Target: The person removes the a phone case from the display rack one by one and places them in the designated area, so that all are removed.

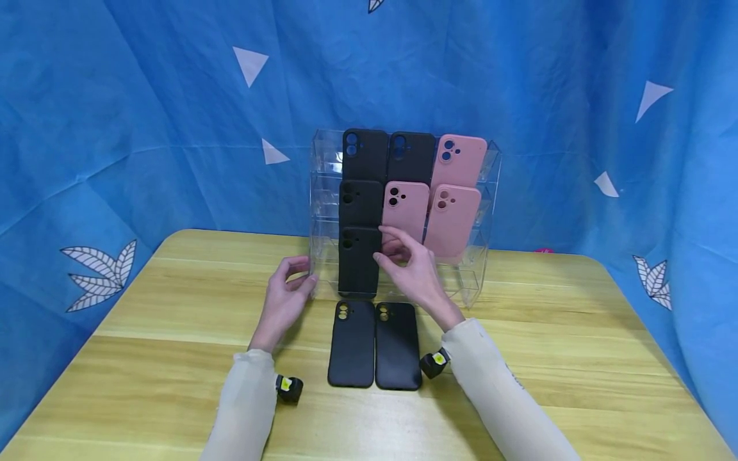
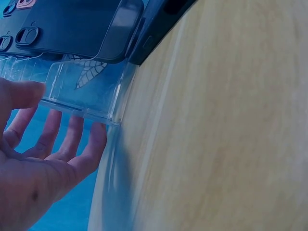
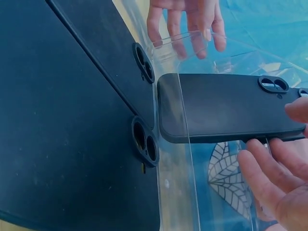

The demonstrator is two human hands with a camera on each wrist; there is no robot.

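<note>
A clear acrylic display stand (image 1: 325,269) holds black and pink phone cases in tiers. My left hand (image 1: 288,291) grips its left side, with the thumb (image 2: 26,94) at the front and the fingers behind the edge. A black phone case (image 1: 360,269) stands upright in the lowest tier, its bottom end behind the clear front lip. Beside its right edge is my right hand (image 1: 412,259), thumb and index finger extended. In the right wrist view its fingertips (image 3: 252,144) touch the long edge of that case (image 3: 216,108), with the thumb near the camera end.
Two more black cases (image 1: 352,346) (image 1: 398,346) lie side by side on the wooden table (image 1: 173,352) before the stand. Upper tiers hold black cases (image 1: 369,153) and pink cases (image 1: 455,221). A blue curtain (image 1: 173,128) hangs behind.
</note>
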